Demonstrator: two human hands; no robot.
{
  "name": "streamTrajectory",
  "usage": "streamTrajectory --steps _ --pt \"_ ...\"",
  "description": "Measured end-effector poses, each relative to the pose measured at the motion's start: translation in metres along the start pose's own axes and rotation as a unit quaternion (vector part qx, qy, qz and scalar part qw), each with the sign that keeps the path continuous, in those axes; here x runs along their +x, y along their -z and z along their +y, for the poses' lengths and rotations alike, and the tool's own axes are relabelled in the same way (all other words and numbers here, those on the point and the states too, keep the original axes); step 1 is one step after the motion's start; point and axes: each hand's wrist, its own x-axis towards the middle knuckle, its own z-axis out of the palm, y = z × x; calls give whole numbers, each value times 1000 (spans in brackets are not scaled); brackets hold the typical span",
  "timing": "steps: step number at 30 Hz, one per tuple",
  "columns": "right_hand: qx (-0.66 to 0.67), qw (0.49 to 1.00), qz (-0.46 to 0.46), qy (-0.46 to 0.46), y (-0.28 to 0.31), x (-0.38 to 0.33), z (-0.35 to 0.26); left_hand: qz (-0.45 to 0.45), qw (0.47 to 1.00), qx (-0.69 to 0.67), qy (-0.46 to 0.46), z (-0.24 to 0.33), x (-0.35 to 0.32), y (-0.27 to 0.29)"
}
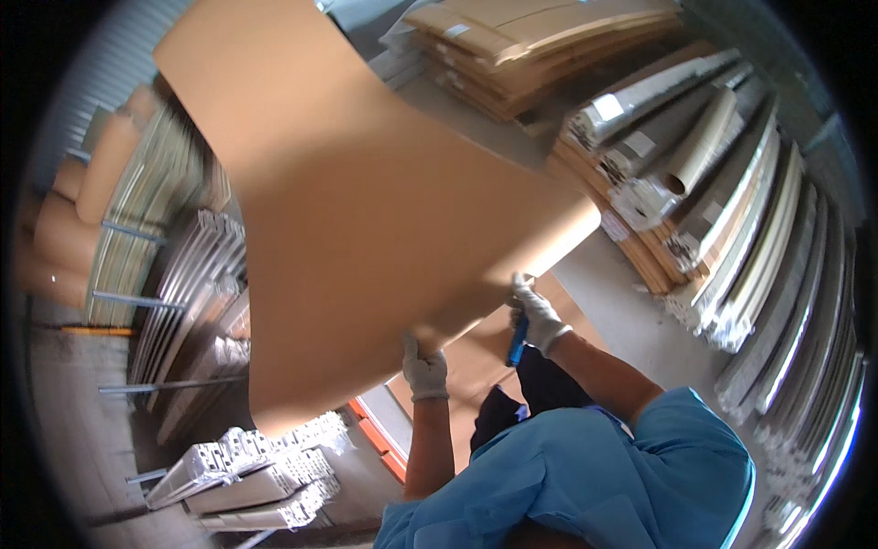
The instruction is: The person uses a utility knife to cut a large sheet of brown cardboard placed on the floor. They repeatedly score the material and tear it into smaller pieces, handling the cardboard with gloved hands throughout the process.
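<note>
The left hand (425, 371), in a pale work glove, is closed on the near lower edge of a large sheet of brown paper (366, 210), gripping it from below. The right hand (538, 316), gloved the same way, pinches the sheet's right edge a little farther off, and a blue-handled tool (519, 340), likely a cutter, sits in the same grip and points down; its blade cannot be made out. The sheet is lifted well above the floor and spreads away to the far left, filling the middle of the view, with its right side curling over.

By the look of it, the step in hand is raising and handling a loose length of wrapping paper. The next move seems to call for both hands keeping hold of the edge so that the wide sheet does not fold or tear.

No real container shows. Racks on the left (174, 274) hold long pale metal profiles, more bundles of profiles (256, 476) lie on the floor near left, wrapped long bundles (732, 210) lie stacked on the right, and flat cardboard (540, 46) is piled at the far side.
</note>
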Motion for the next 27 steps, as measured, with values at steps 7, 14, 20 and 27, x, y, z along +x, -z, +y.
streamTrajectory --steps 7,14,20,27 --pt "16 984 177 4 24 -78 81 5 1000 3 30 15 -107 52" --pt "56 996 -26 -67 63 -167 105 -17 999 -14 36 16 -203 64" --pt "-155 971 -178 29 99 -211 73 -57 997 -46 30 -6 -268 69" --pt "-124 973 -196 3 190 -254 72 85 994 48 37 -18 -382 89"
